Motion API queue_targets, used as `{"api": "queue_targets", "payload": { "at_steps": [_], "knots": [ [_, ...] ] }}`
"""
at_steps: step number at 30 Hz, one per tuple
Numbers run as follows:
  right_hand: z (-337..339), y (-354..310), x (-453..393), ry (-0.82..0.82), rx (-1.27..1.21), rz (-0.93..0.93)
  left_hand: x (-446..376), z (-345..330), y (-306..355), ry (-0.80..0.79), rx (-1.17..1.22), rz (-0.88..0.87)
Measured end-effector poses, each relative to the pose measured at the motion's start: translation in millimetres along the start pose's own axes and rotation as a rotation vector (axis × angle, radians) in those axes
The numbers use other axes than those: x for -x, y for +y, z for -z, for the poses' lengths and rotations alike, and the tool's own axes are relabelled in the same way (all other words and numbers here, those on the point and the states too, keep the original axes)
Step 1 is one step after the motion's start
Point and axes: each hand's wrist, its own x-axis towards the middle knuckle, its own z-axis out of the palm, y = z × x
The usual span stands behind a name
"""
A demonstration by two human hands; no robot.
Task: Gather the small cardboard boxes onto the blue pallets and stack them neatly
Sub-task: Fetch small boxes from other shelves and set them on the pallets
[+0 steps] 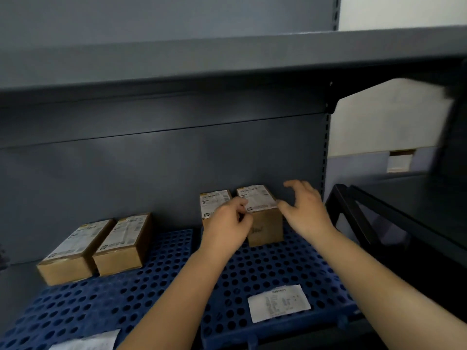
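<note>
Resting on the left blue pallet (106,306), two small cardboard boxes (75,251) (123,243) lie side by side, touching, labels up, near its back edge. A white label (86,343) sits at that pallet's front edge. On the adjoining right blue pallet (278,269), against the grey shelf back panel (151,173), stand two more boxes: the left rear box (214,200), partly hidden, and beside it the right rear box (262,215). The left hand (227,226), fingers curled, lies at the gap between these two; whether it grips either cannot be told. The right hand (303,208) is spread, thumb at the right rear box's top corner. Another white label (279,303) lies near this pallet's front.
</note>
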Motion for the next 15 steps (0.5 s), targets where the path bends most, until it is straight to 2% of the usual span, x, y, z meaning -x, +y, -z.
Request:
{"api": "queue_targets", "payload": {
  "at_steps": [4, 7, 9, 15],
  "knots": [
    [38.2, -36.2, 21.7, -0.026, 0.499, 0.139, -10.8, 15.7, 19.3, -0.108, -0.302, -0.202],
    [60.7, -57.8, 37.4, -0.099, 0.775, 0.077, -17.2, 21.2, 40.7, -0.202, -0.479, -0.322],
    [74.7, -66.8, 51.9, -0.115, 0.873, 0.001, -17.4, 19.9, 54.5, -0.245, -0.520, -0.375],
    [120.9, -65.3, 119.4, 0.005, 1.065, -0.201, 10.6, -1.6, 96.5, -0.324, -0.462, -0.616]
  ]
}}
